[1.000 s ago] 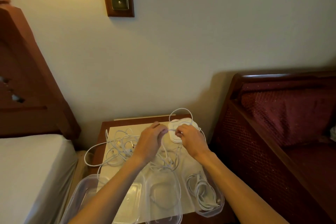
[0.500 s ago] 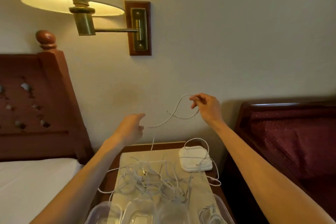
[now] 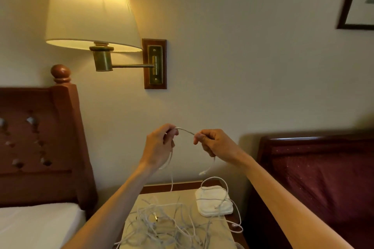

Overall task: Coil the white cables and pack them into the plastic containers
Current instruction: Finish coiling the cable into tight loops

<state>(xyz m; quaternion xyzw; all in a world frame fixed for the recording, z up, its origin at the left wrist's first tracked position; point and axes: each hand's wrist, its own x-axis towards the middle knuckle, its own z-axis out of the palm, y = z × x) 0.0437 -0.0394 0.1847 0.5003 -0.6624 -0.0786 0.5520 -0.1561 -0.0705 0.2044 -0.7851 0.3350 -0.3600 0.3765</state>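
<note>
Held up above the bench [image 3: 202,193]: one white cable [image 3: 185,130], a short arch of it bridging the two hands. Left hand [image 3: 158,147] at 9 o'clock of the arch, fingers [image 3: 172,134] curled tight and pinching the cable; right hand [image 3: 214,143] at 3 o'clock, fingers likewise curled round it. From the left hand, a long run dropping toward the bench; from the right, a short tail ending in a plug [image 3: 202,172], hanging free.

Below, toward 6 o'clock: a loose tangle [image 3: 162,226] of more white cables on the bench. At 4 o'clock of the tangle, a white pad [image 3: 214,201] with another cable looped over it. Containers not in view.

Judged light, thin, limp, a little springy; likely smooth enough to slide through a slack pinch. Best taken near the plug end, loops laid into one hand, the other feeding slack. Risk: the hanging run snagging the tangle and dragging it up.
</note>
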